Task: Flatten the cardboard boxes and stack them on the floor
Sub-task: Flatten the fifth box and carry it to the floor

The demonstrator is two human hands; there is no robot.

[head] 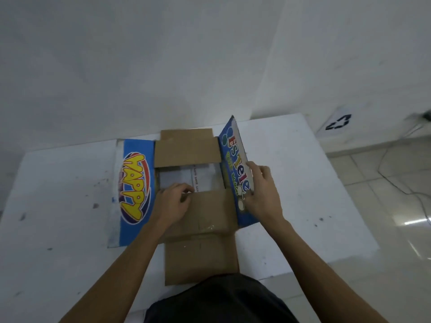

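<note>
So there's a brown cardboard box with blue printed flaps (193,206) sitting on a white, paint-speckled surface (291,183), pushed up near the white wall (140,66). All its top flaps are open. The blue left flap with the yellow "HAPPY" logo (134,187) lies spread out almost flat to the left side. The blue right flap with multicoloured lettering (235,164) stands tilted upward. The plain brown far flap (187,150) folds in over the opening, and the plain brown near flap (200,208) does too, so only a gap between them shows something white inside the box.

The left hand (173,201) rests on the near flap right at its far edge, fingers (186,188) curled over that edge and gripping it. The right hand (261,192) holds the upright right flap, thumb on the printed side and fingers (260,170) wrapped round its outer edge.

Off to the right is a glossy pale tiled floor (373,183) with a thin dark cable (396,180) trailing across it, and a white bin with a black recycling symbol (338,122) stands by the wall.
</note>
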